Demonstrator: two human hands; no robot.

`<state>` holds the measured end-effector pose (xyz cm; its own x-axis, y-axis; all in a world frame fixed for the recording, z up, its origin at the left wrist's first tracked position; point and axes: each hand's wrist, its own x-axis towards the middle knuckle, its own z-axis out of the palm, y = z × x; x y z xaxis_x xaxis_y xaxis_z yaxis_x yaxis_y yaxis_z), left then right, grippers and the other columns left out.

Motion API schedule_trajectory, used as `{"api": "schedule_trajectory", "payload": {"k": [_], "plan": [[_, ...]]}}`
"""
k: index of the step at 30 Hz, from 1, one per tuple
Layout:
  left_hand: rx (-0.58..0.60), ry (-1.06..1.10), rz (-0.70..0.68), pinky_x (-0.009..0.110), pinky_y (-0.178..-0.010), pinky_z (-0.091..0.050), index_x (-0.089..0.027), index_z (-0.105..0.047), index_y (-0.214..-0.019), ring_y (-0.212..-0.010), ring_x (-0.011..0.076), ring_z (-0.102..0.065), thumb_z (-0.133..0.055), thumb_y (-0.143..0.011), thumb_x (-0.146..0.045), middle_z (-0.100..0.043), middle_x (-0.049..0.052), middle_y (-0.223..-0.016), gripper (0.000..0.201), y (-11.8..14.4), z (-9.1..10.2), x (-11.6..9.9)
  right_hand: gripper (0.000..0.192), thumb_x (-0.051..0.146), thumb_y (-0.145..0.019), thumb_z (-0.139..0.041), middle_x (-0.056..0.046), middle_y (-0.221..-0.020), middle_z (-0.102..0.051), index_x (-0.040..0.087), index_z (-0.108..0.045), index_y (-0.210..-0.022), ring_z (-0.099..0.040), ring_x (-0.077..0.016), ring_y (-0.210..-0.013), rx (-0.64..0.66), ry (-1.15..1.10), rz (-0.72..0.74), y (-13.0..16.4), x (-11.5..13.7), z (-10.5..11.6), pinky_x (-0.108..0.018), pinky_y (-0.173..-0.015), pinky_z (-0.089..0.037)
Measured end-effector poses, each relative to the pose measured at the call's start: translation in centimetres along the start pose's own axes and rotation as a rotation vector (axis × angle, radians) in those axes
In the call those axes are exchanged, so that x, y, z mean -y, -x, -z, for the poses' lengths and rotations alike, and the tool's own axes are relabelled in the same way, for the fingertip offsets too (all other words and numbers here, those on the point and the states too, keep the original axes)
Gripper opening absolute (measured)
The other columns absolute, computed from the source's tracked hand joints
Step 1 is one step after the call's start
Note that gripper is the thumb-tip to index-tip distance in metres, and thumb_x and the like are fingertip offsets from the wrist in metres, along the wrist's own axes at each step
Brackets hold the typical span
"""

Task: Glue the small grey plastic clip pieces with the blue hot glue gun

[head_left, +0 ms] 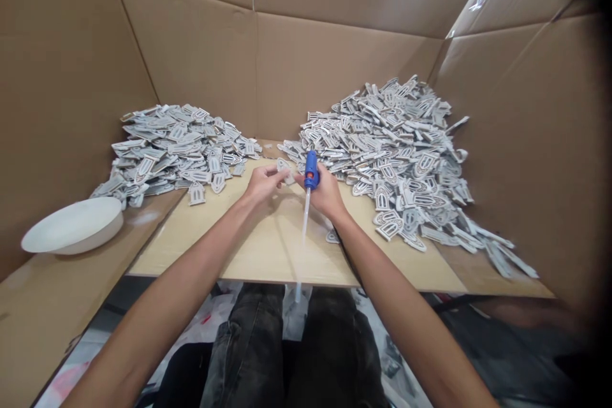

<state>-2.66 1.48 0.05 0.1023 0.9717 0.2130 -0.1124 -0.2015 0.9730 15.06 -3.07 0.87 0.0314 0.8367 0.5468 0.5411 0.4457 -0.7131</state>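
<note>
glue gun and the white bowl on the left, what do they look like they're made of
Glue gun, in the right hand: looks like glossy blue plastic, with a translucent stick trailing from its back. Bowl: smooth matte white, maybe plastic or ceramic; the look leaves it open.

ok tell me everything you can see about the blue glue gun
The glue gun is small, with a blue plastic body and a spot of orange near its top. A long translucent glue stick trails from its rear toward the person, past the board's near edge. The right hand grips it above the pale board, front end pointing away, close to the small grey piece held in the left hand. Its nozzle is too small to make out.
</note>
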Motion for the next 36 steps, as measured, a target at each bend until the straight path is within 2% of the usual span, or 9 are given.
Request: {"api": "schedule_trajectory", "payload": {"k": [5, 8, 11, 17, 24, 30, 36], "plan": [[0.045, 0.192, 0.164, 0.033, -0.071, -0.062, -0.012, -0.069, -0.089, -0.07, 0.0173, -0.072, -0.077, -0.09, -0.02, -0.075, 0.007, -0.081, 0.012, 0.5, -0.6, -0.7, 0.047, 0.067, -0.085, -0.071, 0.0, -0.077, -0.061, 0.023, -0.056, -0.086, -0.049, -0.0167, -0.07, 0.044, -0.032, -0.014, 0.0, -0.5, -0.1, -0.03, -0.068, -0.041], [0.091, 0.225, 0.195, 0.036, -0.079, -0.065, -0.01, -0.07, -0.087, -0.074, 0.0179, -0.074, -0.076, -0.084, -0.007, -0.076, 0.009, -0.082, 0.007, 0.8, -1.0, -1.0, 0.049, 0.07, -0.084, -0.071, -0.001, -0.078, -0.064, 0.022, -0.058, -0.085, -0.053, -0.0177, -0.07, 0.043, -0.019, -0.036, -0.1, -1.3, -0.3, -0.03, -0.068, -0.043], [0.141, 0.232, 0.188, 0.035, -0.084, -0.064, -0.008, -0.076, -0.087, -0.079, 0.0183, -0.075, -0.073, -0.075, 0.002, -0.079, 0.011, -0.09, 0.016, 0.9, -1.1, -1.2, 0.054, 0.076, -0.084, -0.069, -0.004, -0.08, -0.069, 0.022, -0.061, -0.089, -0.06, -0.0197, -0.073, 0.057, -0.05, -0.057, -0.2, -2.0, -0.5, -0.031, -0.068, -0.048], [0.147, 0.159, 0.162, 0.03, -0.071, -0.06, -0.009, -0.079, -0.084, -0.074, 0.0187, -0.074, -0.068, -0.072, -0.001, -0.08, 0.011, -0.088, 0.018, 0.5, -0.7, -0.9, 0.081, 0.099, -0.082, -0.048, -0.007, -0.085, -0.074, 0.023, -0.066, -0.1, -0.067, -0.0195, -0.062, 0.203, -0.275, -0.204, -0.3, -1.9, -0.1, -0.032, -0.055, -0.051], [0.104, 0.13, 0.139, 0.029, -0.065, -0.056, -0.01, -0.076, -0.08, -0.069, 0.0184, -0.073, -0.068, -0.076, -0.004, -0.078, 0.012, -0.083, 0.011, 0.2, -0.4, -0.8, 0.087, 0.107, -0.076, -0.041, -0.013, -0.094, -0.078, 0.022, -0.063, -0.083, -0.072, -0.0199, -0.064, 0.251, -0.262, -0.228, -0.2, -1.2, 1.0, -0.029, -0.049, -0.046], [0.062, 0.088, 0.118, 0.03, -0.065, -0.056, -0.011, -0.073, -0.074, -0.069, 0.0194, -0.074, -0.069, -0.079, -0.004, -0.075, 0.01, -0.075, 0.009, 0.0, -0.6, -1.0, 0.088, 0.106, -0.078, -0.038, -0.009, -0.069, -0.072, 0.022, -0.064, -0.071, -0.061, -0.0167, -0.052, 0.316, -0.204, -0.228, 0.0, -1.2, 1.3, -0.029, -0.049, -0.044], [0.111, 0.093, 0.089, 0.031, -0.064, -0.055, -0.011, -0.075, -0.076, -0.073, 0.022, -0.075, -0.072, -0.076, -0.005, -0.078, 0.014, -0.082, 0.006, 0.0, -0.4, -0.8, 0.087, 0.105, -0.081, -0.036, -0.007, -0.065, -0.069, 0.023, -0.064, -0.071, -0.058, -0.0161, -0.05, 0.343, -0.156, -0.223, -0.1, -2.0, 1.0, -0.029, -0.05, -0.042]]}}
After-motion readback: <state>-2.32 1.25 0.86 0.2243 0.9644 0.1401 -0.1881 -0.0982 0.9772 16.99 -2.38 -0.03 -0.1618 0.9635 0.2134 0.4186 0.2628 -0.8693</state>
